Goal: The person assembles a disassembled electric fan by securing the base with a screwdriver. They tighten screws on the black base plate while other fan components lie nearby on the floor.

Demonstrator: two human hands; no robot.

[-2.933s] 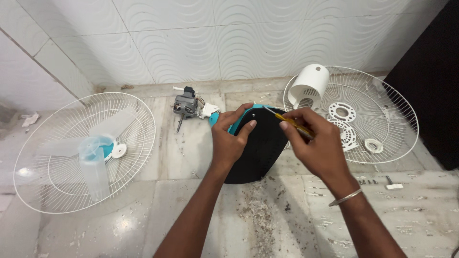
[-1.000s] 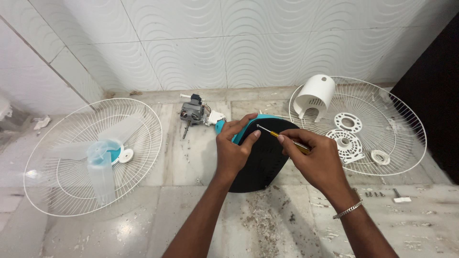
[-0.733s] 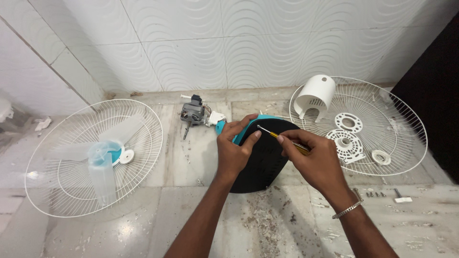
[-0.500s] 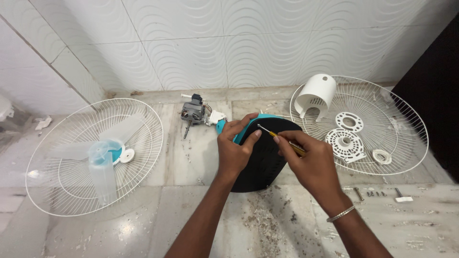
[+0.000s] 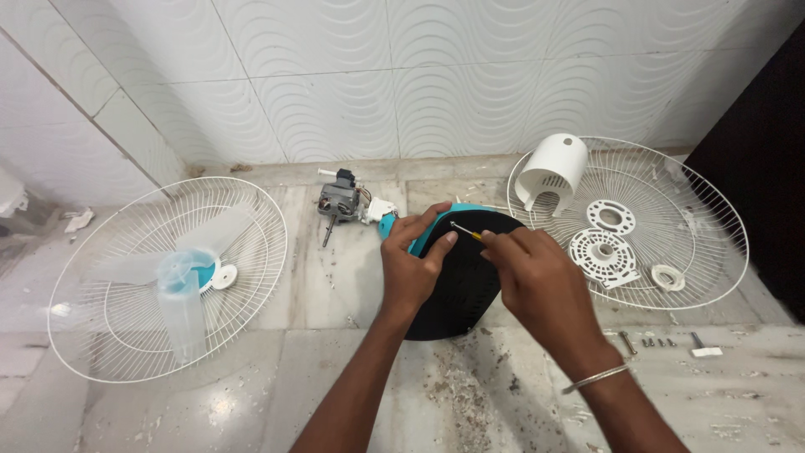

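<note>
On the marble floor, near the tiled wall, we hold a black and teal fan base tilted up on its lower edge. Our left hand grips its upper left rim, fingers curled over the teal edge and the thumb pressed on the black underside. Our right hand is clenched around a yellow-handled screwdriver, whose metal tip meets the black face just beside the left thumb, close to the top rim. Most of the handle is hidden inside the fist.

Left of the base, bare floor lies open as far as a white wire guard, which carries a translucent blade set. Well apart on the right, a second wire guard holds a white motor cover, a round white plate and a small ring; its near rim comes close to our right hand. Behind the base, the grey motor sits near the wall's foot. Loose screws lie by our right wrist, just outside the guard's edge. Grit covers the floor in front of the base between our forearms.
</note>
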